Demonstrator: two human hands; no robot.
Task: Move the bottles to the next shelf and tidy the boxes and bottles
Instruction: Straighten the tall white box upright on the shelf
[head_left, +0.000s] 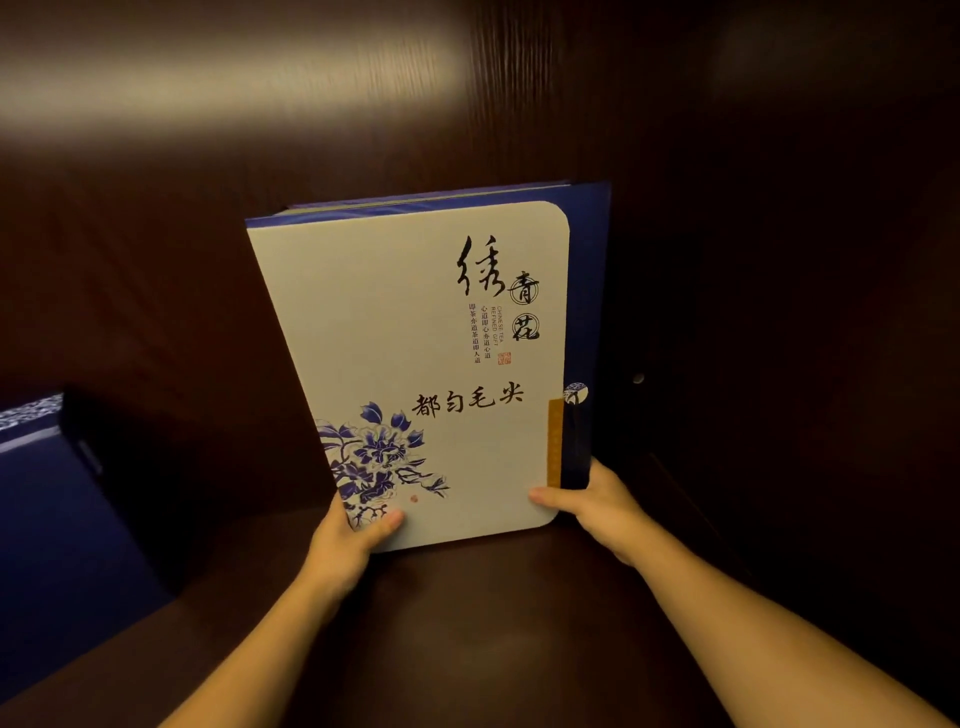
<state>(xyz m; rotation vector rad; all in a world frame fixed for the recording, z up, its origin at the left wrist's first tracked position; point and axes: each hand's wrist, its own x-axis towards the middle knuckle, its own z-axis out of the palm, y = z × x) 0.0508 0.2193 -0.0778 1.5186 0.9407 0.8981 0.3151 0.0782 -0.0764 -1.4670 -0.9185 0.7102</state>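
Note:
A large flat tea gift box (415, 338), white on its face with black calligraphy, blue flowers and a blue spine, stands upright and slightly tilted on a dark wooden shelf (467, 623). My left hand (348, 545) grips its lower left corner, thumb on the face. My right hand (597, 504) grips the lower right corner by the blue spine. No bottles are in view.
A dark blue box (47, 519) with a patterned white band sits at the left edge of the shelf. Dark wooden panels close in the back and the right side (779, 364). A bright reflection crosses the back wall above.

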